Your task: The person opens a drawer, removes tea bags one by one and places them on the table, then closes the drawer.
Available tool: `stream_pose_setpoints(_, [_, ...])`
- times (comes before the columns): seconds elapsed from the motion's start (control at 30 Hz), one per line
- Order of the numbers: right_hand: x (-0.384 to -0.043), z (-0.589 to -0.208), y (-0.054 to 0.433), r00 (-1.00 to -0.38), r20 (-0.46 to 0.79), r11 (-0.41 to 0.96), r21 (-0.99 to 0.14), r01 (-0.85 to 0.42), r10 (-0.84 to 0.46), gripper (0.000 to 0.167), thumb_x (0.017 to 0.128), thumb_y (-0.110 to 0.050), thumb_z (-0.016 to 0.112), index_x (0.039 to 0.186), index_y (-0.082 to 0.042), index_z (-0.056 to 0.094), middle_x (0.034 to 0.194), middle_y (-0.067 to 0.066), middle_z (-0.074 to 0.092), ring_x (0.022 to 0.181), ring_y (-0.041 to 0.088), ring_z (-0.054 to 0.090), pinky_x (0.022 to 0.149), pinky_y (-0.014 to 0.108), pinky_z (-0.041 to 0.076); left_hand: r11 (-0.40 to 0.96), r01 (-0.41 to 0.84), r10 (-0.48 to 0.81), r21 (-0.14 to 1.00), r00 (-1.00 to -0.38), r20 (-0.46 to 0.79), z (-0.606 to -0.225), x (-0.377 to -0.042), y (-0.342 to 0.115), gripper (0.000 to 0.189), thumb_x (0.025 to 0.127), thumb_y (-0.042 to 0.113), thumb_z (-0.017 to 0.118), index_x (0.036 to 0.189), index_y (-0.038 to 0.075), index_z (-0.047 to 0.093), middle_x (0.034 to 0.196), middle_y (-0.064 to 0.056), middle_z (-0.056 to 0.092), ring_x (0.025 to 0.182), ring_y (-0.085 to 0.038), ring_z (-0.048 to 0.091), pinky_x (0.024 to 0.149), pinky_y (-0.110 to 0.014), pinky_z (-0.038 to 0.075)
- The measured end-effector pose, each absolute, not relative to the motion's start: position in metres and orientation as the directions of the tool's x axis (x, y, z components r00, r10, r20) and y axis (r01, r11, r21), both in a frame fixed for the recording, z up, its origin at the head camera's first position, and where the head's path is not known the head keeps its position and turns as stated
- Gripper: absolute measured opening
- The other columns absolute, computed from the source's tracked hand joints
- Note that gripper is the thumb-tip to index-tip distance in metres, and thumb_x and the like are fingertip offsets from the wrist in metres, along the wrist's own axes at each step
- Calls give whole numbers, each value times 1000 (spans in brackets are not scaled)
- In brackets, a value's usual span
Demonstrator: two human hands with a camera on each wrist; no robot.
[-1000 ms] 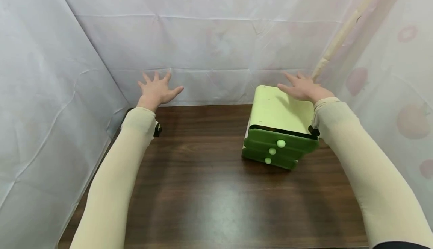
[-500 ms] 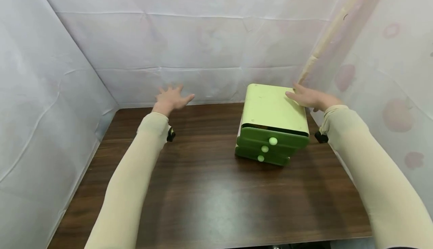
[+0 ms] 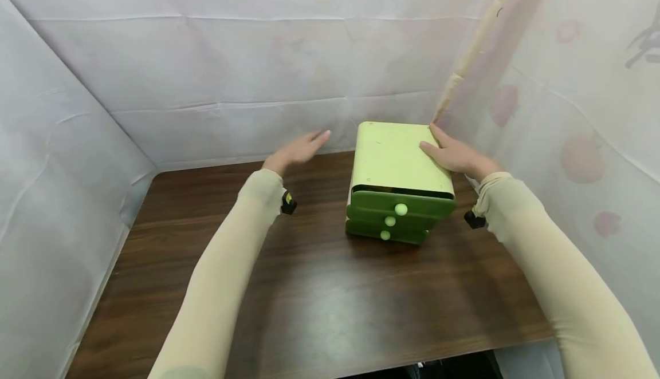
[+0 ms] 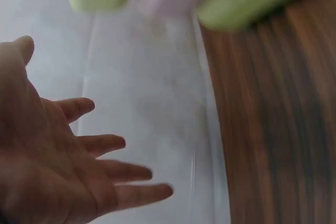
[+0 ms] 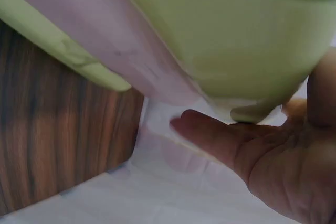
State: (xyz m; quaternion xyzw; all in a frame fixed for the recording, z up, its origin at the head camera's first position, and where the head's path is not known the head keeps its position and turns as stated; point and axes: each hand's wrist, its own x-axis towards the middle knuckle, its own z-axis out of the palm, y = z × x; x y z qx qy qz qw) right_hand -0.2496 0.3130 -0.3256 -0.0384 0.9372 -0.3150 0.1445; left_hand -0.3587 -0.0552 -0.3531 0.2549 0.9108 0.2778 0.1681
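A small cabinet with a light green top and three dark green drawer fronts with round pale knobs stands on the wooden table. My right hand is at its far right edge, thumb over the top and the other fingers down the side. In the right wrist view those extended fingers lie close along the cabinet side; how firmly they touch cannot be told. To the left of the cabinet my left hand hovers above the table, apart from it. The left wrist view shows its fingers spread and holding nothing.
White cloth walls enclose the table at the back and both sides. A pale pole rises in the back right corner. The table's front edge shows at the bottom, with dark things below it.
My left hand has moved right toward the cabinet and turned its palm inward. My right hand has come down from above the cabinet to its right edge. The head view has shifted right.
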Motion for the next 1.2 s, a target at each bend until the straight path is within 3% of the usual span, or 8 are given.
stream_pose_setpoints(0.17, [-246, -330, 305, -967, -211, 800, -600, 15, -141, 79, 99, -61, 29, 152, -28, -20, 159, 1, -19, 145, 33, -7, 112, 56, 5, 544, 213, 613, 812, -762, -211, -357, -343, -20, 90, 92, 75, 25, 158, 20, -2, 163, 0, -3, 146, -20, -2, 114, -45, 8])
stream_pose_setpoints(0.27, [-243, -333, 301, -972, -196, 796, -605, 15, -131, 79, 99, -63, 27, 151, -28, -21, 157, -3, -21, 145, 30, -7, 112, 55, 5, 467, 71, 592, 881, -765, -252, -364, -334, -3, 101, 86, 80, 35, 155, 25, -15, 160, 5, -17, 145, -18, -10, 113, -49, 6])
stream_pose_setpoints(0.37, [-238, -339, 298, -980, -169, 783, -622, 21, -107, 79, 98, -64, 28, 151, -29, -20, 157, -8, -21, 145, 28, -7, 113, 53, 5, 399, -37, 574, 916, -770, -280, -374, -326, 10, 107, 83, 80, 44, 153, 32, -21, 159, 5, -21, 146, -23, -6, 111, -56, 15])
stream_pose_setpoints(0.47, [-232, -346, 293, -988, -143, 765, -643, 47, -60, 78, 97, -66, 29, 152, -34, -17, 158, -9, -17, 145, 32, -1, 112, 54, 7, 297, -95, 570, 950, -781, -256, -385, -319, 20, 100, 87, 71, 51, 154, 37, -13, 161, -3, 0, 142, -30, 22, 103, -57, 32])
stream_pose_setpoints(0.53, [-234, -350, 287, -991, -123, 757, -651, 49, -42, 78, 97, -66, 30, 152, -36, -15, 160, -5, -12, 145, 36, 3, 111, 56, 9, 224, -117, 560, 968, -797, -226, -390, -317, 20, 92, 90, 66, 52, 155, 39, -7, 155, -8, 18, 128, -32, 44, 93, -54, 42])
stream_pose_setpoints(0.63, [-236, -354, 281, -994, -109, 755, -653, 57, -20, 78, 96, -68, 30, 153, -37, -13, 161, 1, -5, 142, 43, 9, 109, 60, 13, 154, -111, 534, 982, -827, -177, -395, -315, 18, 86, 93, 60, 53, 156, 39, -2, 141, -11, 35, 105, -30, 59, 85, -47, 49])
stream_pose_setpoints(0.87, [-246, -355, 265, -993, -95, 751, -661, 12, -69, 77, 96, -67, 30, 154, -36, -10, 161, 0, -5, 143, 40, 7, 110, 59, 13, 185, -84, 468, 979, -869, -163, -396, -312, 1, 85, 93, 60, 51, 156, 38, -3, 142, -10, 35, 101, -25, 58, 89, -46, 45])
stream_pose_setpoints(1.2, [-254, -357, 239, -987, -60, 712, -699, -65, -150, 76, 96, -67, 32, 154, -38, -7, 160, -6, -6, 145, 36, 5, 109, 61, 14, 103, -162, 396, 981, -898, -190, -400, -302, -29, 88, 90, 63, 55, 153, 46, -4, 128, -15, 49, 92, -31, 66, 74, -44, 54])
